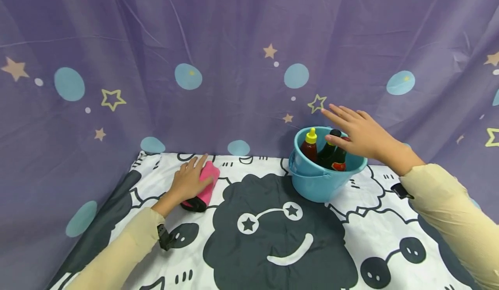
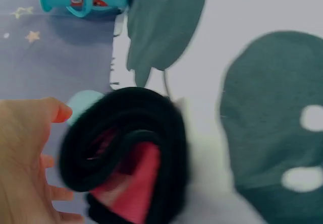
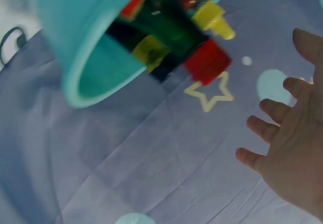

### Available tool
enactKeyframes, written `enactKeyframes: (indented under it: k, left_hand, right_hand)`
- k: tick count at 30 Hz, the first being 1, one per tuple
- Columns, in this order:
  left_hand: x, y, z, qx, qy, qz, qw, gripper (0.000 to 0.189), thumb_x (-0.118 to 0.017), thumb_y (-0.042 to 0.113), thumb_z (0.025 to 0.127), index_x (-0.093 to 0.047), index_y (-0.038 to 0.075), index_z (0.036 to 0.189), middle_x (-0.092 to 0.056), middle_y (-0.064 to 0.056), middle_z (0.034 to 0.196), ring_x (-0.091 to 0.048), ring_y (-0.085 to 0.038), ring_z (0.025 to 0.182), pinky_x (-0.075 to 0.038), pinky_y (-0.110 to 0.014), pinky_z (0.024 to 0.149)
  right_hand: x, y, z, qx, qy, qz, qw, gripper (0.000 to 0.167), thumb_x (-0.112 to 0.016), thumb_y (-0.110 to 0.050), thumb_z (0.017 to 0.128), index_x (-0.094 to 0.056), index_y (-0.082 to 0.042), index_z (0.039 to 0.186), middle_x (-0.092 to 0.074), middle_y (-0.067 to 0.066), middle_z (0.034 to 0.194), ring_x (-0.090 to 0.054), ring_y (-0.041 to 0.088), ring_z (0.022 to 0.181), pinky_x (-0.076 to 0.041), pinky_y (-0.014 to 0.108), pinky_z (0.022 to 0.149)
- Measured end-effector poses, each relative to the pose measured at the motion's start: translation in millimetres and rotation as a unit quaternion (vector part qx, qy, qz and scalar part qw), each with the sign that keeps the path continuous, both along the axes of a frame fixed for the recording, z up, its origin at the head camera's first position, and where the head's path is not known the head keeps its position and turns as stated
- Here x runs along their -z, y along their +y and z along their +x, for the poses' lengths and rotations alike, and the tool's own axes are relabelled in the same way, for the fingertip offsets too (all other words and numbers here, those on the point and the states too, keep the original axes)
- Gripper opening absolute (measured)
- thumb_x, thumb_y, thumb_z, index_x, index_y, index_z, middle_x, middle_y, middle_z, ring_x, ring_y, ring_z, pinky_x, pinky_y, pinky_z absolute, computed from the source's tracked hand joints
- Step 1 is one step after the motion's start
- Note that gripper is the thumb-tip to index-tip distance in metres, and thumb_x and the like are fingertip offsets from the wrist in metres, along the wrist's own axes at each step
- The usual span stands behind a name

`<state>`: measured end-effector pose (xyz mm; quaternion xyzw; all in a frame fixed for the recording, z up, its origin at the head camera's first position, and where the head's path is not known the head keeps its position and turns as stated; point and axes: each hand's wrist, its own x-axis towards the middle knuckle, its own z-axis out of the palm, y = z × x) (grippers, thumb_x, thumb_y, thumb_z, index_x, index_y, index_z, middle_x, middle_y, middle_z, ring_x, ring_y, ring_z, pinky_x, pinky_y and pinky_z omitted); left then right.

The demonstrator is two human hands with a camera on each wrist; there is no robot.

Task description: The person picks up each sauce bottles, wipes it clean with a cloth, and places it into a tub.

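Note:
A pink roll with a black edge [image 1: 207, 194] lies at the left of the cloth. My left hand [image 1: 186, 182] is right at it, fingers straight; in the left wrist view the roll's coiled black end [image 2: 174, 128] is beside the thumb. To the right, a blue bucket [image 1: 312, 185] contains a red sauce bottle with a yellow nozzle cap [image 1: 309, 148], a dark bottle with a black cap [image 1: 326, 152] and a green bottle with a red cap [image 3: 174, 24]. Above the bucket's right rim, my right hand [image 1: 364, 135] is spread with nothing in it.
A white and dark grey cloth [image 1: 280, 272] printed with sheep covers the surface. Behind it hangs a purple curtain [image 1: 234, 30] with stars and blue dots, close to the bucket's back. The bucket's handle [image 1: 308, 176] hangs down across its front.

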<state>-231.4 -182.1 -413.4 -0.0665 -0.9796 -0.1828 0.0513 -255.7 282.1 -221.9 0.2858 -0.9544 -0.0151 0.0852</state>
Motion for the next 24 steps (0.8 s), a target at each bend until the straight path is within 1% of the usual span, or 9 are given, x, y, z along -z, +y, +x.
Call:
enactKeyframes:
  k: [5, 8, 11, 15, 17, 19, 21, 23, 24]
  left_hand:
    - [-34.3, 3.7, -3.2, 0.025, 0.035, -0.009, 0.9990, 0.078, -0.054, 0.048, 0.098, -0.025, 0.013, 0.162, -0.029, -0.030, 0.161, -0.026, -0.059, 0.146, -0.027, -0.076, 0.109]
    - [-61.7, 9.1, -5.8, 0.043, 0.046, -0.016, 0.9979, 0.077, -0.052, 0.051, 0.100, -0.023, 0.017, 0.163, -0.025, -0.026, 0.165, -0.019, -0.056, 0.150, -0.022, -0.075, 0.113]
    - [-91.6, 16.5, -9.3, 0.064, 0.054, -0.027, 0.9961, 0.078, -0.050, 0.054, 0.101, -0.020, 0.020, 0.164, -0.018, -0.021, 0.169, -0.011, -0.051, 0.154, -0.017, -0.072, 0.117]
    - [-129.5, 29.6, -13.4, 0.106, 0.077, -0.027, 0.9910, 0.077, -0.050, 0.055, 0.101, -0.019, 0.025, 0.165, -0.013, -0.014, 0.171, -0.006, -0.045, 0.157, -0.013, -0.069, 0.120]
    - [-144.7, 36.8, -16.2, 0.131, 0.089, -0.022, 0.9871, 0.077, -0.050, 0.056, 0.101, -0.018, 0.028, 0.165, -0.011, -0.011, 0.172, -0.005, -0.041, 0.158, -0.011, -0.068, 0.121]
    - [-156.3, 43.4, -19.4, 0.150, 0.098, -0.020, 0.9836, 0.077, -0.049, 0.059, 0.100, -0.016, 0.031, 0.164, -0.009, -0.006, 0.173, -0.004, -0.037, 0.159, -0.009, -0.066, 0.122]
    - [-163.8, 49.4, -22.1, 0.162, 0.103, -0.020, 0.9812, 0.077, -0.048, 0.061, 0.100, -0.016, 0.034, 0.164, -0.007, -0.003, 0.173, -0.003, -0.034, 0.160, -0.008, -0.064, 0.123]
    - [-166.3, 53.9, -25.4, 0.168, 0.104, -0.026, 0.9800, 0.078, -0.047, 0.063, 0.099, -0.015, 0.035, 0.164, -0.006, -0.001, 0.173, -0.002, -0.032, 0.160, -0.008, -0.063, 0.124]
    - [-165.5, 55.5, -26.8, 0.169, 0.103, -0.030, 0.9797, 0.078, -0.047, 0.064, 0.099, -0.015, 0.035, 0.164, -0.006, 0.000, 0.173, -0.002, -0.031, 0.160, -0.008, -0.063, 0.124]
  right_hand:
    - [-7.7, -15.4, -2.1, -0.013, -0.010, -0.061, 0.9980, 0.082, -0.053, -0.053, 0.101, -0.007, -0.030, 0.165, -0.007, 0.006, 0.173, -0.007, 0.035, 0.159, -0.006, 0.067, 0.121]
    - [-9.1, -26.7, -4.8, -0.023, -0.013, -0.098, 0.9948, 0.083, -0.052, -0.055, 0.101, -0.003, -0.033, 0.165, -0.001, 0.000, 0.173, 0.000, 0.031, 0.160, -0.001, 0.066, 0.122]
    - [-8.5, -38.9, -10.3, -0.033, -0.028, -0.144, 0.9886, 0.084, -0.051, -0.057, 0.101, -0.001, -0.034, 0.164, 0.002, -0.004, 0.173, 0.005, 0.028, 0.160, 0.002, 0.067, 0.122]
    - [-4.7, -57.6, -19.1, -0.046, -0.048, -0.193, 0.9788, 0.087, -0.048, -0.062, 0.099, 0.002, -0.033, 0.164, 0.005, -0.005, 0.173, 0.008, 0.027, 0.160, 0.005, 0.067, 0.122]
    - [-1.7, -67.6, -22.0, -0.051, -0.055, -0.205, 0.9758, 0.088, -0.045, -0.065, 0.099, 0.004, -0.031, 0.164, 0.007, -0.005, 0.173, 0.009, 0.026, 0.160, 0.006, 0.066, 0.122]
    - [3.3, -77.7, -24.1, -0.052, -0.060, -0.210, 0.9745, 0.089, -0.043, -0.067, 0.098, 0.005, -0.032, 0.164, 0.009, -0.007, 0.172, 0.011, 0.024, 0.160, 0.006, 0.065, 0.122]
    - [9.8, -87.8, -25.3, -0.050, -0.066, -0.209, 0.9743, 0.089, -0.042, -0.070, 0.098, 0.006, -0.034, 0.163, 0.011, -0.010, 0.171, 0.013, 0.022, 0.160, 0.006, 0.065, 0.122]
    - [17.1, -97.7, -25.5, -0.048, -0.070, -0.205, 0.9751, 0.089, -0.042, -0.071, 0.097, 0.007, -0.035, 0.163, 0.012, -0.011, 0.171, 0.013, 0.020, 0.159, 0.006, 0.063, 0.123]
    - [21.4, -102.5, -25.5, -0.047, -0.072, -0.201, 0.9759, 0.089, -0.042, -0.071, 0.097, 0.007, -0.036, 0.163, 0.012, -0.011, 0.171, 0.013, 0.020, 0.159, 0.005, 0.063, 0.123]
